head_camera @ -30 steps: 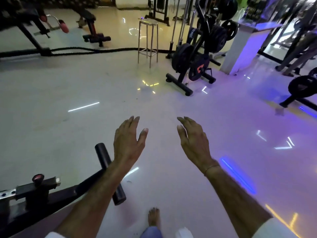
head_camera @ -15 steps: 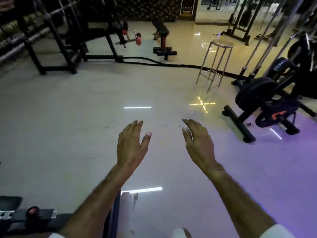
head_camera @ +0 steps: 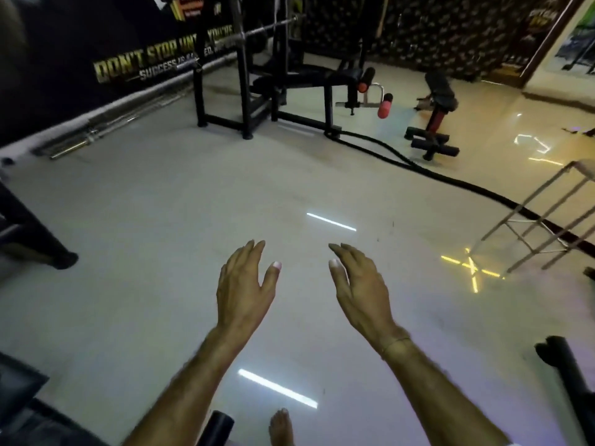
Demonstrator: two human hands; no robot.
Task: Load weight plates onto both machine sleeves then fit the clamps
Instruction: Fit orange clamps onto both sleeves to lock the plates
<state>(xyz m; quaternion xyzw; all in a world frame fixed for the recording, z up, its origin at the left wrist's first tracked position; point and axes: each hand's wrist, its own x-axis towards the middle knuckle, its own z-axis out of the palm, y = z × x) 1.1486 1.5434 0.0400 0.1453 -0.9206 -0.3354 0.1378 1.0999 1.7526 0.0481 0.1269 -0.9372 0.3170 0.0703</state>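
The bare left hand and right hand are held empty, fingers relaxed; a plate, once found, is best gripped two-handed.

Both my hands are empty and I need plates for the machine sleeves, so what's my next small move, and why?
Probably turn until weight plates come into view, then step toward them. Your left hand and right hand are open and hold nothing over bare floor. Ahead there is only a bench, and no plate shows anywhere here.
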